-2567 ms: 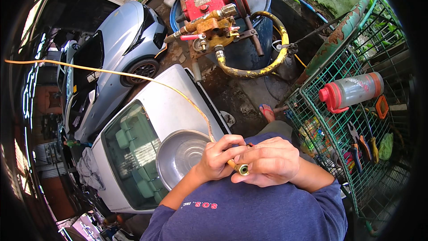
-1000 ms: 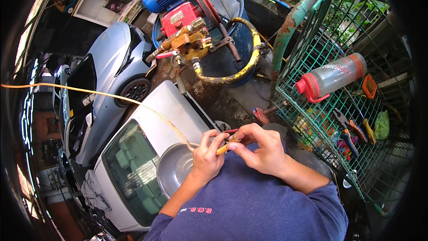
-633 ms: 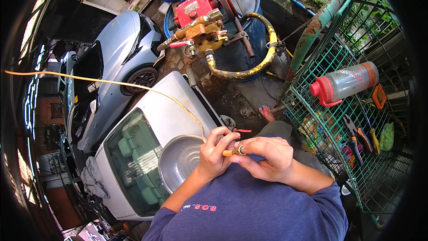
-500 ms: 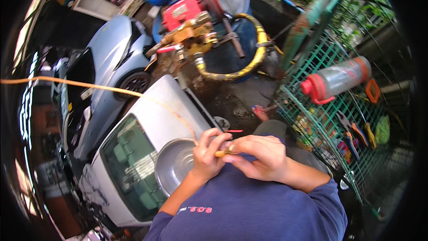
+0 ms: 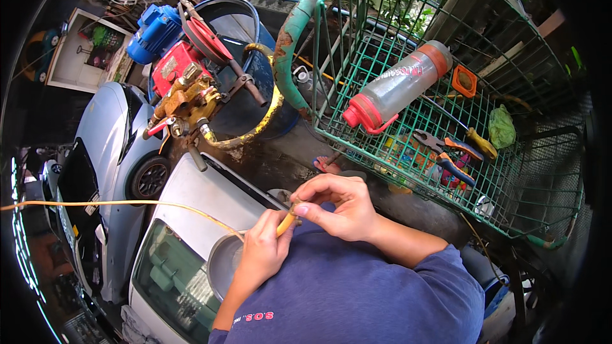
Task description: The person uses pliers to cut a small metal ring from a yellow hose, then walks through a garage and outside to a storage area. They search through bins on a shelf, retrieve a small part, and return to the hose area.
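Note:
My left hand (image 5: 266,242) is wrapped round a thin yellow hose (image 5: 286,223), whose short end sticks up out of the fist. The fingers of my right hand (image 5: 341,207) pinch the tip of that end. Something small and brownish shows between thumb and forefinger there, mostly hidden; its kind I cannot make out. From the left hand the rest of the hose runs off toward the left edge. Below it, partly behind my left forearm, is a round metal basin (image 5: 223,264).
At right a green wire cart (image 5: 395,164) holds a clear bottle with red lid (image 5: 405,83), pliers (image 5: 446,153), a screwdriver (image 5: 481,143) and an orange square object (image 5: 464,81). A pump with blue motor (image 5: 155,33) stands ahead. Left are a white vehicle (image 5: 197,197) and a grey-blue car (image 5: 105,121).
The view has turned rightward, bringing more of the cart in. The hose end now points up from my left hand, with my right fingers at its tip. A thin red sliver by the hands no longer shows.

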`<move>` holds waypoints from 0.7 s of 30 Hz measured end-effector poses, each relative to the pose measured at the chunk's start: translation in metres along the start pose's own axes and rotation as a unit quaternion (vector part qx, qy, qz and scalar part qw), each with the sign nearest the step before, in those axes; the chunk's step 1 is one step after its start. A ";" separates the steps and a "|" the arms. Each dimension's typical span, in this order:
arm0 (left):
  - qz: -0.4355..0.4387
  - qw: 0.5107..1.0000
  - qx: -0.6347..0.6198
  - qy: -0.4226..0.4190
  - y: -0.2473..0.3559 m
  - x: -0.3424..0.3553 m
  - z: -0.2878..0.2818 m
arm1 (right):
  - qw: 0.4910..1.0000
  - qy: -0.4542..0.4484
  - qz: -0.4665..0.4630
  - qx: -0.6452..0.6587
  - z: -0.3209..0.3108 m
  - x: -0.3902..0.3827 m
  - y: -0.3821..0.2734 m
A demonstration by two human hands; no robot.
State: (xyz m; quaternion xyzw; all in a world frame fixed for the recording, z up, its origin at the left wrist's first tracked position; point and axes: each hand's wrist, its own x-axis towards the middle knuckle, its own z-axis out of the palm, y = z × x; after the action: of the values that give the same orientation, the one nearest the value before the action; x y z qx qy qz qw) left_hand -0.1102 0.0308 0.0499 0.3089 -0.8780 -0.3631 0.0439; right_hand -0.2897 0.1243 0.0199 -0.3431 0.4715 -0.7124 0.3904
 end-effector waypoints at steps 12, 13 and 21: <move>-0.087 0.987 0.094 -0.101 -0.013 0.000 -0.009 | 0.976 0.005 0.217 0.008 -0.020 0.008 0.057; -0.090 0.986 0.113 -0.087 -0.018 -0.001 -0.011 | 0.964 -0.016 0.258 0.062 -0.026 0.009 0.079; -0.091 0.918 0.315 -0.222 -0.017 -0.014 -0.026 | 0.835 -0.082 0.475 0.265 0.005 -0.015 0.166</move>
State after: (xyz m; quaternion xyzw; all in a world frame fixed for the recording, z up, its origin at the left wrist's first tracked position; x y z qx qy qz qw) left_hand -0.0823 0.0143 0.0598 0.2963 -0.9023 -0.1299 -0.2850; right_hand -0.2404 0.0938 -0.1363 -0.0174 0.3360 -0.5069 0.7936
